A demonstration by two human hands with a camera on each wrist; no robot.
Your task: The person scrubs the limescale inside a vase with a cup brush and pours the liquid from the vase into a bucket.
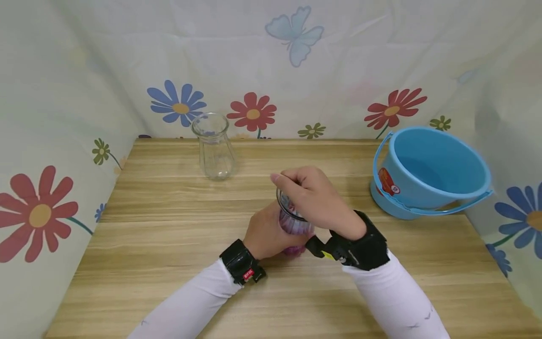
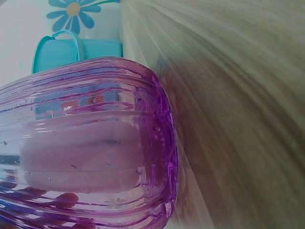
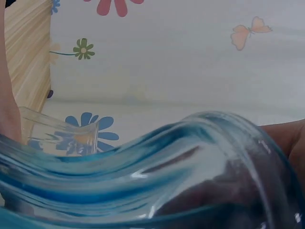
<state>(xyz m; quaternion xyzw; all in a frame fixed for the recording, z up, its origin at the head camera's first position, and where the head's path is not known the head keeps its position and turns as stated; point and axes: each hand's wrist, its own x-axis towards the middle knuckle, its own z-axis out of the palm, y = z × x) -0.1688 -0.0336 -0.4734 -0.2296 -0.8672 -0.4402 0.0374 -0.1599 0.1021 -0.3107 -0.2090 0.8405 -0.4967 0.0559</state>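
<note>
A ribbed glass vase (image 1: 294,224), purple toward its base and bluish near its neck, stands at the middle of the table. My left hand (image 1: 267,231) grips its body from the left side. Over the mouth bends my right hand (image 1: 318,200), fingers curled at the rim and thumb reaching left across it; their tips are largely hidden from above. The left wrist view shows the purple lower part (image 2: 95,143) close up, just over the wood. Through the bluish neck (image 3: 157,191) in the right wrist view, blurred finger shapes appear.
A clear glass vase (image 1: 217,157) stands at the back left. To the right is a light blue bucket (image 1: 417,186), its handle hanging down toward the front. Flower-printed curtains (image 1: 338,75) border the wooden table (image 1: 169,226) at the back and both sides.
</note>
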